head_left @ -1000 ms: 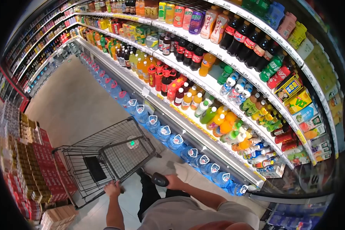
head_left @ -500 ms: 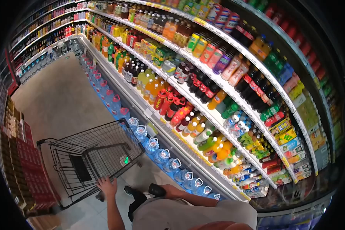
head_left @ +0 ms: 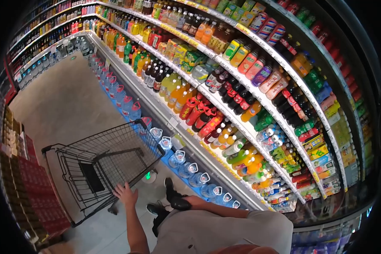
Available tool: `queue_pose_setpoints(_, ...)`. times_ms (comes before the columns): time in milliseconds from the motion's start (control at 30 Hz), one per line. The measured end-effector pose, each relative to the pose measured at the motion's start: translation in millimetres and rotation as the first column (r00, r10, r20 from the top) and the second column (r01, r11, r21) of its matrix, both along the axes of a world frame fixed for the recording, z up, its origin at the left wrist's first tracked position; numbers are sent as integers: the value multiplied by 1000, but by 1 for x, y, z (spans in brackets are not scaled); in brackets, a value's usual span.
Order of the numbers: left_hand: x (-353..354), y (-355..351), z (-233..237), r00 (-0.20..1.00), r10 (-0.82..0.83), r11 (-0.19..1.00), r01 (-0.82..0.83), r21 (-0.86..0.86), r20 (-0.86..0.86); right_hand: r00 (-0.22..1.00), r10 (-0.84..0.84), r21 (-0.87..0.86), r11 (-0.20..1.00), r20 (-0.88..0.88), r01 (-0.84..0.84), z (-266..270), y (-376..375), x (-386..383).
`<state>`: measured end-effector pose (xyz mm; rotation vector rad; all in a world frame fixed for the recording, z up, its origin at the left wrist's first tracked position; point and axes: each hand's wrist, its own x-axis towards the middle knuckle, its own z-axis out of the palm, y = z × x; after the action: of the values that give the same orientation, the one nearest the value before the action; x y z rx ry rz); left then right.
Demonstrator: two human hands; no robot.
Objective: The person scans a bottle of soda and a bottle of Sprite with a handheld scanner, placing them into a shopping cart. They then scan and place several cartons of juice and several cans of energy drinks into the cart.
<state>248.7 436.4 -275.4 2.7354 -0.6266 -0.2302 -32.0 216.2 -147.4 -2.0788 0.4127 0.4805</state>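
Aisle (head_left: 51,97), cart (head_left: 91,177) at left hand (head_left: 126,195); dark object (head_left: 180,203) in right hand (head_left: 194,201)

The cart (head_left: 91,178) looks metal wire, the jugs (head_left: 187,170) glossy plastic, the shirt (head_left: 228,228) matt cloth.

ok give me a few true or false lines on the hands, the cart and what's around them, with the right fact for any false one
1. The left hand is nearer the cart than the right hand is. True.
2. The right hand is bare of any object. False: it holds a dark object.
3. Big water jugs stand in a row along the shelves. True.
4. The cart is bright yellow. False: it is dark.
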Motion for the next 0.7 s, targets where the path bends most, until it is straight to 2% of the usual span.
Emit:
queue_pose_setpoints(67, 17, -4, -13, 999, 0, 1000, -1, 21, 38, 994, 105, -55, 993, 40, -103, -40, -7, -1)
queue_pose_setpoints(100, 24, -2, -21, 997, 0, 999, -4, 52, 77, 985, 137, -114, 986, 109, -124, -43, -10, 2)
queue_pose_setpoints(133, 32, -7, -8, 999, 12, 994, -18, 108, 53, 977, 99, -211, 976, 190, -58, -62, -11, 0)
queue_pose_setpoints(167, 39, -15, 10, 999, 35, 983, -38, 182, 21, 978, 99, -294, 955, 186, -41, -65, -11, 1)
queue_pose_setpoints(200, 44, -18, 9, 995, 33, 979, -50, 195, 91, 989, 106, -226, 971, 102, -81, -49, -14, 20)
queue_pose_setpoints(233, 52, -17, 0, 984, 15, 987, -43, 156, 180, 984, 50, -226, 974, 173, -10, -51, -15, 24)
queue_pose_setpoints(267, 62, -22, 5, 986, 26, 984, -54, 170, 164, 981, 44, -162, 987, 188, -13, -70, -23, 29)
queue_pose_setpoints(300, 71, -25, -1, 974, 11, 978, -57, 201, 227, 971, 48, -174, 985, 236, -7, -75, -28, 33)
queue_pose_setpoints(333, 89, -41, -11, 965, -8, 971, -56, 234, 264, 983, 65, -109, 993, 172, -47, -67, -34, 48)
queue_pose_setpoints(367, 101, -34, -22, 955, -37, 955, -53, 293, 294, 998, -18, 59, 998, 64, 15, -30, -38, 74)
queue_pose_setpoints(400, 108, -33, -25, 954, -43, 947, -56, 317, 296, 994, -5, 4, 1000, 111, 5, -33, -44, 77)
queue_pose_setpoints(467, 130, -43, -25, 955, -81, 945, -17, 326, 286, 1000, 19, -13, 1000, -9, -19, -11, -63, 97)
queue_pose_setpoints(500, 139, -48, -26, 971, -73, 916, -25, 400, 227, 1000, 7, 11, 1000, -6, -7, -20, -71, 99)
queue_pose_setpoints(567, 153, -57, -26, 974, -72, 890, -34, 454, 214, 981, -145, 122, 984, 128, 130, -39, -92, 102)
queue_pose_setpoints(633, 169, -73, -18, 978, -65, 861, -46, 506, 200, 970, -198, 140, 974, 141, 178, -46, -117, 110)
queue_pose_setpoints(700, 185, -86, -13, 999, 41, 822, -27, 569, -11, 951, -283, 147, 953, 123, 264, -53, -135, 118)
